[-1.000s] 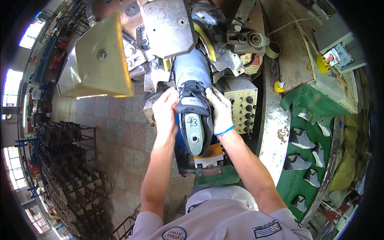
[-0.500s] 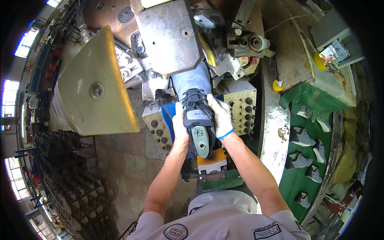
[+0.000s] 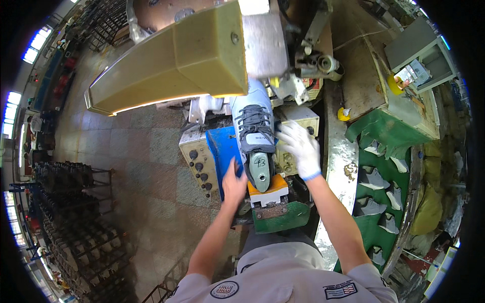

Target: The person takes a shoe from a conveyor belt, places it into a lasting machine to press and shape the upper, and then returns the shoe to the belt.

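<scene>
A grey-blue shoe upper [image 3: 253,113] with dark laces sits on a green shoe last [image 3: 261,169] in the middle of the machine. Its toe reaches in under the metal head [image 3: 265,43], and the last's heel end lies at an orange-topped support block [image 3: 269,188]. On the right, my right hand [image 3: 301,146] wears a white glove, its fingers spread just off the shoe's side. My left hand [image 3: 235,184] is beside the heel on the left, somewhat blurred, fingers apart and holding nothing. Whether a fingertip brushes the heel is hard to see.
A large yellowish machine cover [image 3: 202,60] juts across at upper left. Knobbed control boxes [image 3: 198,164] flank a blue panel [image 3: 220,149]. At right, a green-lined conveyor [image 3: 371,207] carries several grey shoe uppers beside a metal ledge [image 3: 336,197]. Dark racks [image 3: 65,217] stand at left.
Both hands have let go of the shoe, the right moving outward right and the left down toward me. The view has shifted, and the yellowish cover now appears farther right, across the machine head.
</scene>
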{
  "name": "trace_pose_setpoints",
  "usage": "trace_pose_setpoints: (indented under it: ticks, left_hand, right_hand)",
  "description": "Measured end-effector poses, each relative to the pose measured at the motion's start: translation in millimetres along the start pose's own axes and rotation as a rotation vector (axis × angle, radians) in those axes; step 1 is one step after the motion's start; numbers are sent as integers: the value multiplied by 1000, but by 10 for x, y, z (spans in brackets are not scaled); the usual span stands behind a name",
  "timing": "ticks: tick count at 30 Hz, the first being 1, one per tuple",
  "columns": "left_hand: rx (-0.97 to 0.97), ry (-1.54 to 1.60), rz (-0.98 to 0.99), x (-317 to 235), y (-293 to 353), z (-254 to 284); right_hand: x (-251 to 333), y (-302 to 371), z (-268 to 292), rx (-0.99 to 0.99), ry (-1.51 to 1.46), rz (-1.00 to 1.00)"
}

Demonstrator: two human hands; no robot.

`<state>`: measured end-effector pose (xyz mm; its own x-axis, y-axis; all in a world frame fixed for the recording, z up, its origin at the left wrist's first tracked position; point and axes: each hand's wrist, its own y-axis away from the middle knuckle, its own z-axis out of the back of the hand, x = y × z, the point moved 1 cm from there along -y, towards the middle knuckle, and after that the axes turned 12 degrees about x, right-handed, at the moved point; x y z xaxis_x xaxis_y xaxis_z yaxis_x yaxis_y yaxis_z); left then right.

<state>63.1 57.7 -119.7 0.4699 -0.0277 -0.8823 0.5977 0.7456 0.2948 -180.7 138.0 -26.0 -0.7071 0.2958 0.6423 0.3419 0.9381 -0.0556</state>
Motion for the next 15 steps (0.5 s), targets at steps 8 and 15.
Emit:
trace_pose_setpoints:
  ticks: [8, 15]
  left_hand:
    - [-85, -627, -57, 1211, 924, -664]
    - [130, 496, 178, 898, 1135, -94]
  right_hand:
    - [626, 1548, 110, -555, 394, -57]
    - [644, 1462, -20, -334, 429, -81]
